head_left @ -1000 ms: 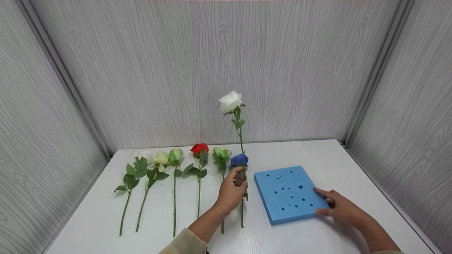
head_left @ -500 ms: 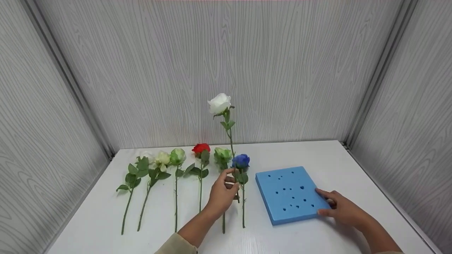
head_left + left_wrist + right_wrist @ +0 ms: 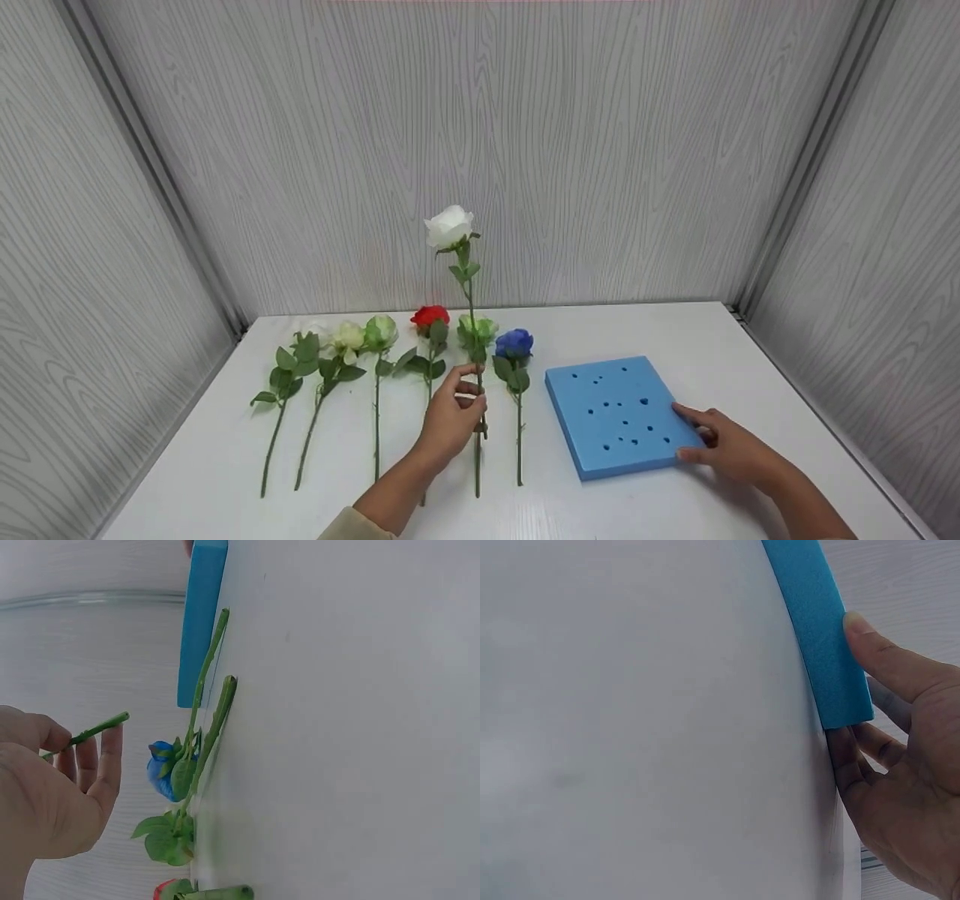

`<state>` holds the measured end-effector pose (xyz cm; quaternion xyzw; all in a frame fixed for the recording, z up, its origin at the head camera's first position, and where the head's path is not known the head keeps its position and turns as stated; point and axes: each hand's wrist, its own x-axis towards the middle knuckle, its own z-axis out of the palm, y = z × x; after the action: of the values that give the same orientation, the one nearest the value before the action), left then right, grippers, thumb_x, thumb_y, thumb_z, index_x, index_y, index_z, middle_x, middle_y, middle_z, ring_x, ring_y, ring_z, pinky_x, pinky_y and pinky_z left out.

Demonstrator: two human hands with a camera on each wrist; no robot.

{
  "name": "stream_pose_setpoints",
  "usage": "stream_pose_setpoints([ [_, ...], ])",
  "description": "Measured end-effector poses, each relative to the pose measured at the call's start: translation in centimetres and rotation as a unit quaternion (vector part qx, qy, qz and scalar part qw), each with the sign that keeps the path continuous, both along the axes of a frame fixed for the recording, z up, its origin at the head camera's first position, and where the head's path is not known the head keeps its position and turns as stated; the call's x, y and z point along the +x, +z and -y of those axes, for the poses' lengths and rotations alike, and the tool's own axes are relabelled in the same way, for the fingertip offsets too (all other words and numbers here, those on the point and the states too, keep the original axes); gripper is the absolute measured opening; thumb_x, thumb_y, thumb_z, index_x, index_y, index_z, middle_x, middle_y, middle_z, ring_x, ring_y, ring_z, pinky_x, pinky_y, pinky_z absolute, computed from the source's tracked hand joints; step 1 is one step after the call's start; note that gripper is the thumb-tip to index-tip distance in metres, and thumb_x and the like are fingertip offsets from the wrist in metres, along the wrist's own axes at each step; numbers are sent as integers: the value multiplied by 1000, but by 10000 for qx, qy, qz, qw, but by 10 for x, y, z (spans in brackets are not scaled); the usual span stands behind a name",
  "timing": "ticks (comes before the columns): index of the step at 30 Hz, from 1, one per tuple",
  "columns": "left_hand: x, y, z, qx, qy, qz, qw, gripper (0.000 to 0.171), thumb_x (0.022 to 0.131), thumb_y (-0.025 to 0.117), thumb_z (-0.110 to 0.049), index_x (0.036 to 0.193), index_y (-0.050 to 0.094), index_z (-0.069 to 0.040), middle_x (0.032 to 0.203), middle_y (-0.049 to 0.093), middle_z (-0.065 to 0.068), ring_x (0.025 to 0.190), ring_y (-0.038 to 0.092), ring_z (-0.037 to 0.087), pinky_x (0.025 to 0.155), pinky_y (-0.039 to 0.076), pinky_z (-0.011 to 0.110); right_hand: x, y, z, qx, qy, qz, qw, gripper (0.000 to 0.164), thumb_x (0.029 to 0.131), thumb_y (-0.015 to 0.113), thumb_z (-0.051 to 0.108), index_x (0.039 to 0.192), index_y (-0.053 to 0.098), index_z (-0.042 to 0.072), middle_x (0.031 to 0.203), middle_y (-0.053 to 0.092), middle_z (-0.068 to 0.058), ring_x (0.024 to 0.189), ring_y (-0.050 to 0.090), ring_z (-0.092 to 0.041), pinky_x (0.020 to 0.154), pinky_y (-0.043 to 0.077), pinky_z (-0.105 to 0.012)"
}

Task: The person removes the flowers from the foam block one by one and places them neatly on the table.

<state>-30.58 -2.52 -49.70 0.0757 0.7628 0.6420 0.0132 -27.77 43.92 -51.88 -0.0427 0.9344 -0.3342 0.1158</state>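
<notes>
My left hand (image 3: 452, 416) pinches the stem of a white rose (image 3: 450, 227), holding it upright above the row of flowers. In the left wrist view, the cut end of that stem (image 3: 112, 722) sticks out past the fingers. Behind the held stem lies a light green rose (image 3: 484, 330). On the right, my right hand (image 3: 731, 446) grips the near right corner of a blue foam block (image 3: 577, 390) dotted with several holes. The right wrist view shows the thumb on one face of the block (image 3: 825, 637) and the other fingers round its end, partly hidden.
Several roses lie on the white table (image 3: 555, 502): a blue one (image 3: 514, 343), a red one (image 3: 430, 316), another green one (image 3: 381, 331), a cream one (image 3: 348, 337) and a white one (image 3: 315, 328). Grey wood-grain panels (image 3: 600, 150) enclose the back and sides.
My left hand has moved left with the white rose, from over the blue rose to over the light green one. The right hand and the block stay in place.
</notes>
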Motion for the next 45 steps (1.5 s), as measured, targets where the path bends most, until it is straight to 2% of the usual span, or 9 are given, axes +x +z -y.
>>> stream_pose_setpoints([
  [5,2,-1,8,-115,136,102,9998,43,106,65,-9,147,59,-22,122,62,15,103,69,28,74,67,35,0,0,1,-17,-36,38,10000,101,92,82,55,170,35,11,152,50,-29,147,47,-61,116,46,-71],
  [8,4,-1,14,-212,184,132,9995,43,106,65,-10,148,58,-21,125,62,18,103,68,26,73,67,34,1,1,1,-64,-42,54,10000,100,92,82,54,169,35,10,153,50,-29,147,46,-61,117,45,-72],
  [16,12,-4,28,-169,199,262,9993,44,105,63,-7,146,58,-20,126,62,20,107,69,33,73,67,36,2,2,1,-125,-50,63,9999,99,92,83,52,170,35,11,157,48,-29,146,48,-58,115,48,-67],
  [20,16,-6,36,-165,230,320,9991,44,105,64,-8,147,58,-20,126,62,20,103,69,29,72,67,36,1,1,1,-73,-67,93,9999,98,93,83,50,170,35,12,157,47,-30,147,47,-59,116,47,-69],
  [25,21,-3,46,-195,291,351,9988,44,106,63,-7,148,58,-20,124,61,18,98,66,23,71,66,35,0,0,1,29,-108,141,9998,99,93,83,52,170,35,13,157,47,-30,147,46,-60,117,46,-71],
  [30,25,0,57,-206,420,376,9982,44,106,63,-6,147,59,-20,121,60,14,96,65,23,69,65,35,-1,0,0,42,-69,147,9999,102,92,82,56,170,34,12,156,48,-29,148,45,-61,117,44,-72],
  [37,27,2,72,-491,582,473,9960,43,108,61,-7,150,57,-19,124,61,14,103,66,26,71,65,37,-1,-1,-1,47,-104,167,9998,102,90,83,57,170,35,15,155,50,-27,148,47,-58,117,45,-71],
  [45,33,4,88,-661,670,539,9941,44,111,57,-5,152,56,-20,129,59,17,106,65,28,75,64,37,0,3,1,-57,-77,136,9999,100,92,84,52,170,35,12,157,47,-30,146,48,-58,116,46,-70],
])
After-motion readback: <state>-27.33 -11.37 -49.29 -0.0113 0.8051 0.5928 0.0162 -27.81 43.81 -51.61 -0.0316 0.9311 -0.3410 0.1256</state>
